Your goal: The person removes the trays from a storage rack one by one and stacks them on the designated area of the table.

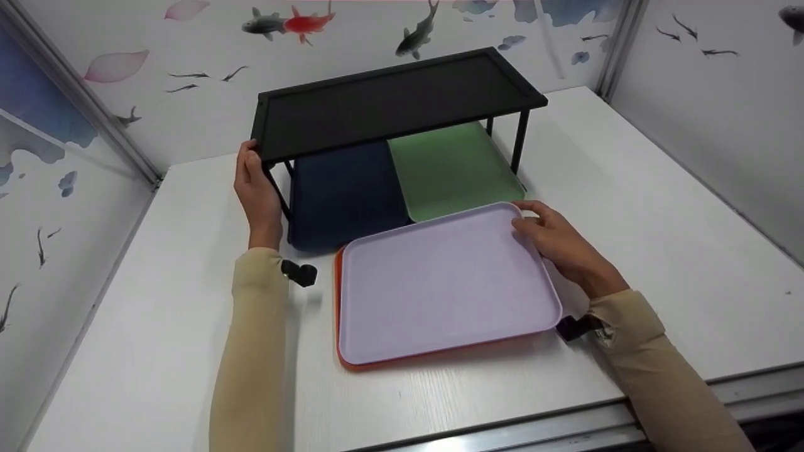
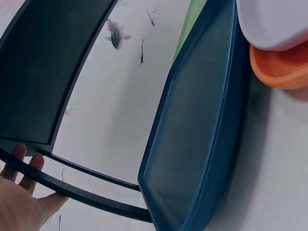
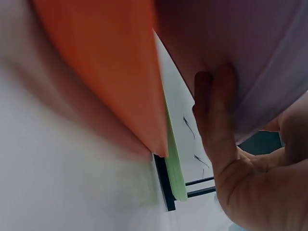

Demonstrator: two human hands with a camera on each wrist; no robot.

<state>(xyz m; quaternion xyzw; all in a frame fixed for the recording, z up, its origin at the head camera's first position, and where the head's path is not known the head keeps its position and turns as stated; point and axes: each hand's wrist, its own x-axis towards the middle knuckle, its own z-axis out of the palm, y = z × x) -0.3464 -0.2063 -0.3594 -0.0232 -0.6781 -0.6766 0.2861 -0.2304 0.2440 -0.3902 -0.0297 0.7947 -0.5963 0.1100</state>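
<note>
A lilac tray [image 1: 446, 289] lies tilted over an orange tray [image 1: 337, 276], overlapping most of it in the head view. My right hand [image 1: 565, 245] pinches the lilac tray's far right corner, thumb on top and fingers underneath. In the right wrist view those fingers press the lilac underside, and a gap separates its raised side from the orange tray [image 3: 106, 72]. My left hand [image 1: 256, 191] holds a black rack [image 1: 396, 103] at its left end, by the near corner and leg. Beneath the rack, a dark blue tray [image 1: 348, 194] and a green tray [image 1: 455, 172] sit side by side.
The white table [image 1: 647, 238] carries the rack toward its back, with the lilac and orange trays in front. Panels with painted fish [image 1: 418, 34] enclose the back and sides. A metal rail [image 1: 565, 433] runs along the front edge.
</note>
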